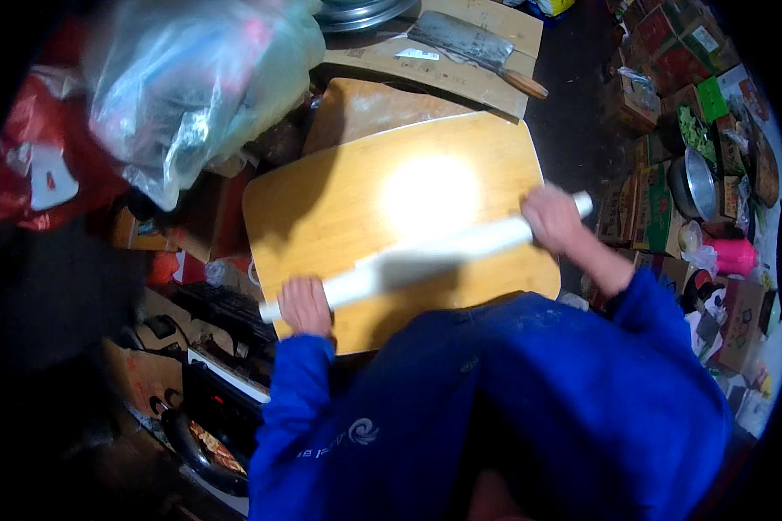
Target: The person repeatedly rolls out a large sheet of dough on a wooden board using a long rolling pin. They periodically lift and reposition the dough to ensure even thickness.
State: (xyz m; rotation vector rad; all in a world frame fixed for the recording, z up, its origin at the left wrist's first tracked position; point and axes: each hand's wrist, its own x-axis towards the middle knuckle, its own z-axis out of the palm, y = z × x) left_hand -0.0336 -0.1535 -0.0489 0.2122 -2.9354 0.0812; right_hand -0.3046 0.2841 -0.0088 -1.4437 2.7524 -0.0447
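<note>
A long pale rolling pin (358, 284) lies slantwise across a light wooden board (339, 208), blurred by motion. Near its lower left end my left hand (305, 305) is closed around it. Close to the upper right end, my right hand (550, 218) grips it as well. Something white, seemingly dough, appears against or around the middle of the pin; the blur hides its exact shape. A bright glare covers part of the board above the pin.
Beyond the board, a cleaver (463, 42) lies on cardboard (365, 55) beside metal basins (358, 14). A filled plastic bag (202, 84) bulges at upper left. Boxes and a metal bowl (693, 182) stand at right. At lower left is a pan (199, 449) with food.
</note>
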